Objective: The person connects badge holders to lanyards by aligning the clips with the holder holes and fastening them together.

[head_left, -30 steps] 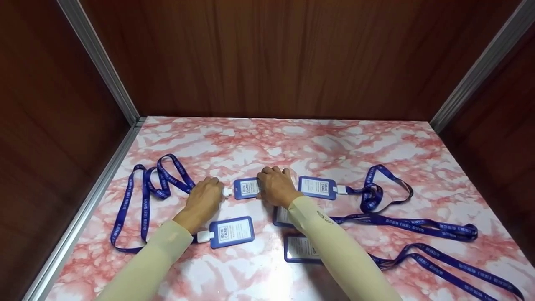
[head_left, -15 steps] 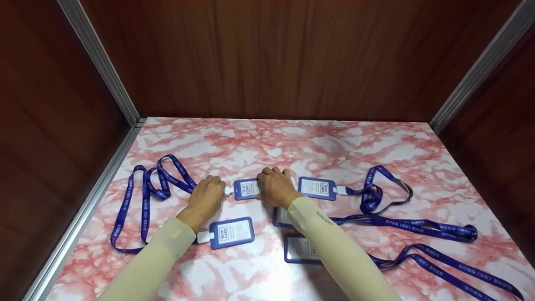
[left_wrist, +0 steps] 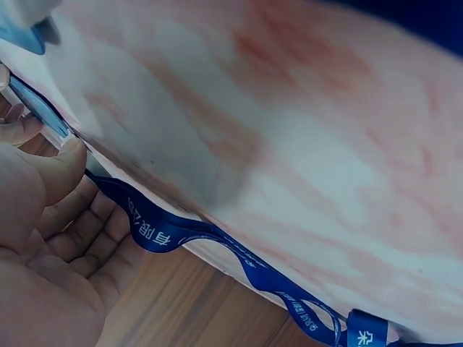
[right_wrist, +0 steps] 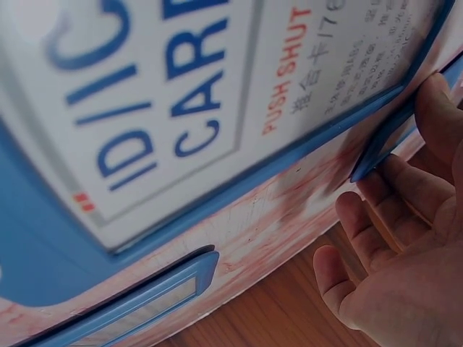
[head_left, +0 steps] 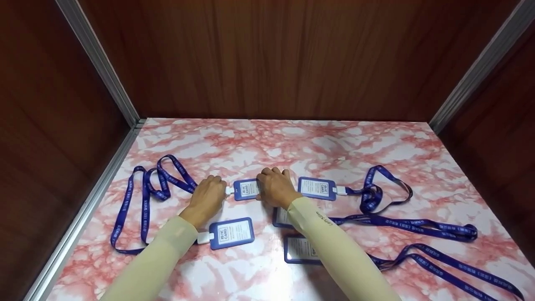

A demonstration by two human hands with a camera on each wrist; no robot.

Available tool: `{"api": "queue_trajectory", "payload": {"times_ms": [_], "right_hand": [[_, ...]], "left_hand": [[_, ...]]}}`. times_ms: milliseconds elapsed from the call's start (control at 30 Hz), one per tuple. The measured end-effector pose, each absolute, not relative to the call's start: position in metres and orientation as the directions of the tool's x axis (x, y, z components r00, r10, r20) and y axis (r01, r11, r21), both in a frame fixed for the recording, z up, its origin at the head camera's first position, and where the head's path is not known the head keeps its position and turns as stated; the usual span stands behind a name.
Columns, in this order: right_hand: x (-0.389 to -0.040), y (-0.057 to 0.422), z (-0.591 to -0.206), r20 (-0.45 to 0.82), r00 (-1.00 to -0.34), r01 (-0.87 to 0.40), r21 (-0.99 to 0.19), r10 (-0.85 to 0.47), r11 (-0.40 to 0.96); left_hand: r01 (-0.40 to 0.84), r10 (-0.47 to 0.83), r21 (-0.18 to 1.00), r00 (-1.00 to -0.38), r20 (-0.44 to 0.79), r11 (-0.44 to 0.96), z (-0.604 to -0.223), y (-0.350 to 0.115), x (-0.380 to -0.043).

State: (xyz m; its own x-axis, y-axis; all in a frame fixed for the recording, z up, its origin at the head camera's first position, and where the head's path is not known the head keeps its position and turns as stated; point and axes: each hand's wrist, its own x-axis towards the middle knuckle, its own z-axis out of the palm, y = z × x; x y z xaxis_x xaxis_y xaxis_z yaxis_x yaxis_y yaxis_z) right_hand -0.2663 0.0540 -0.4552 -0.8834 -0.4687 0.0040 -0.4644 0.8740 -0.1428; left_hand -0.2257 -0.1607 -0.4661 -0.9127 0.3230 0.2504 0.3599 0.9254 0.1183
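My left hand (head_left: 207, 196) pinches the lanyard end by the white clip (head_left: 229, 190) at the left end of a blue ID card holder (head_left: 247, 189). In the left wrist view the thumb lies over that end, and a blue lanyard (left_wrist: 152, 228) with white lettering trails from it along the table. The card holder's right end is between the thumb and fingers of my right hand (head_left: 278, 186), which hides part of it. The right wrist view shows the thumb on one face of the holder (right_wrist: 383, 141) and fingertips at its lower edge.
A second badge (head_left: 232, 233) lies nearer on the left. Another badge (head_left: 317, 188) sits right of my right hand, its lanyard (head_left: 371, 198) bunched. Two more badges, (head_left: 284, 217) partly under the right forearm, have long lanyards (head_left: 422, 228) stretching right. Wooden panels (head_left: 267, 58) wall the marbled table (head_left: 234, 146).
My left hand has edged slightly right with the white clip, which now sits closer to the card holder. The right hand and the other badges have stayed in place.
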Motion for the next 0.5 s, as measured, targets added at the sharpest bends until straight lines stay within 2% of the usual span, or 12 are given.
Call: {"api": "queue_trajectory", "payload": {"times_ms": [267, 500], "right_hand": [[-0.2659, 0.0553, -0.4568, 0.025, -0.876, -0.481, -0.117, -0.481, 0.869], [-0.2662, 0.0544, -0.4565, 0.012, -0.882, -0.469, -0.116, -0.471, 0.875]], "left_hand": [[0.382, 0.347, 0.091, -0.899, 0.267, 0.92, -0.4681, -0.1604, -0.2265], [0.379, 0.342, 0.115, -0.906, 0.251, 0.918, -0.469, -0.1596, -0.2276]]}}
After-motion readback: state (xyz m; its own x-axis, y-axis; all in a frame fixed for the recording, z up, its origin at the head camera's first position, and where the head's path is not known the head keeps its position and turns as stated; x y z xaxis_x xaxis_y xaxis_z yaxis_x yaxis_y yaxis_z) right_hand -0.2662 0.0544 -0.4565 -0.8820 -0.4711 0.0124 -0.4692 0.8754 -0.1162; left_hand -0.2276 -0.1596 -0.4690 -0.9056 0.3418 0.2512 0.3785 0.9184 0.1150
